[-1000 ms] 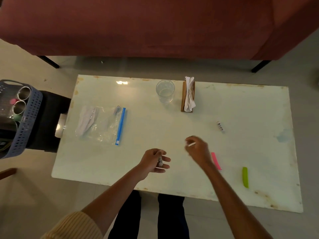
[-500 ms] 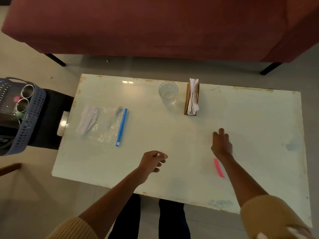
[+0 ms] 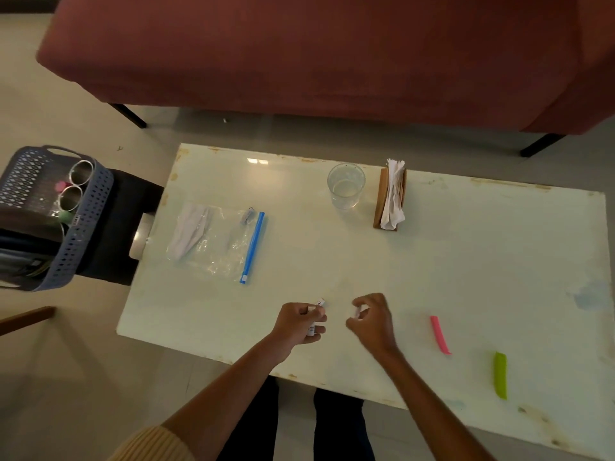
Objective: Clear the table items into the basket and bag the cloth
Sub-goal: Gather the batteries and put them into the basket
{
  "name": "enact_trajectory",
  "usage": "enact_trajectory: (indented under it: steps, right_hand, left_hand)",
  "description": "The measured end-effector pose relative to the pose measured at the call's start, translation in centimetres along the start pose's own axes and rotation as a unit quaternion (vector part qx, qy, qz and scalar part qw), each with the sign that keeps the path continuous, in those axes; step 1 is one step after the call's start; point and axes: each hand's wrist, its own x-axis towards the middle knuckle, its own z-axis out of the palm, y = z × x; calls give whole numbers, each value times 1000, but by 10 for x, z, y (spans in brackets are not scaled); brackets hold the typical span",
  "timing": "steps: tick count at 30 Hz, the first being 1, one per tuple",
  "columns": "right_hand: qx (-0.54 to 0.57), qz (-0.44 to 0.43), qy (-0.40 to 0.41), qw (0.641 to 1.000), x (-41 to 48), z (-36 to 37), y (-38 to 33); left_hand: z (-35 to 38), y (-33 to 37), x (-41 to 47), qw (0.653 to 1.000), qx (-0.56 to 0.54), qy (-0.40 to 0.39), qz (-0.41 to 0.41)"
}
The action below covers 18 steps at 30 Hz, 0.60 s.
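A small white tube is gripped in the left hand; another small white item is pinched by the right hand beside it.

Home living room; maroon sofa, low coffee table (worn)

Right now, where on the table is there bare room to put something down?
The widest free patch lies behind the pink marker and green marker, right of the napkin holder. A smaller patch lies between the plastic bag and the glass. The front middle is crowded by the left hand and right hand.
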Motion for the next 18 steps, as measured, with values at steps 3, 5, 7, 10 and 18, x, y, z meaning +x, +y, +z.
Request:
enact_trajectory:
  steps: [3,5,7,10,18]
  right_hand:
    - [76,-64,-28,995,-39,22,-27]
    - [96,-48,-52,993,-57,30,-42]
    - [103,-13,-74,992,-68,35,-54]
    - [126,19,-112,986,-76,37,-68]
    - [-6,-36,-96,995,-41,50,-72]
  left_hand:
    - [-12,-5,-2,998,24,-31,-40]
    - [-20,-10,-5,995,41,-64,-68]
    - [-29,-15,-8,993,36,-82,-79]
    - [-43,-20,-12,993,20,-91,-77]
    - [-75,-17,-14,998,-30,-11,-58]
